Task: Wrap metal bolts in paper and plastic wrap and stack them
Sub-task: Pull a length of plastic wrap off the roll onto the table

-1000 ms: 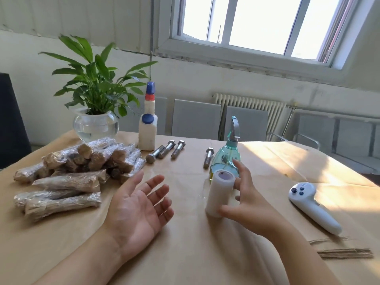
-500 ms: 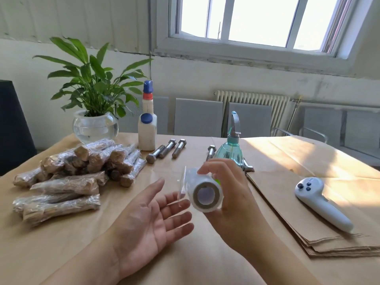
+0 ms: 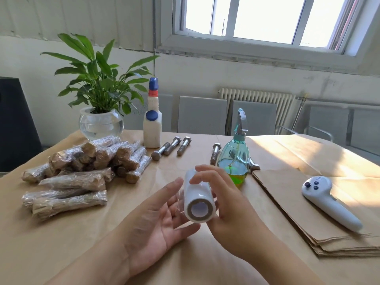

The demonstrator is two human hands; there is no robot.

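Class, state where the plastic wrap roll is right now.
The roll is centre-frame above the table, held in the right hand, just in front of the spray bottle.

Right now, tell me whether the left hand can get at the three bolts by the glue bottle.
Probably yes: the left hand is open and holds nothing, and bare paper lies between it and the bolts.

wrap roll white, held aloft | bare bolts lying | wrapped bolts stacked left

No text, label, brand or number can be read on anything here.
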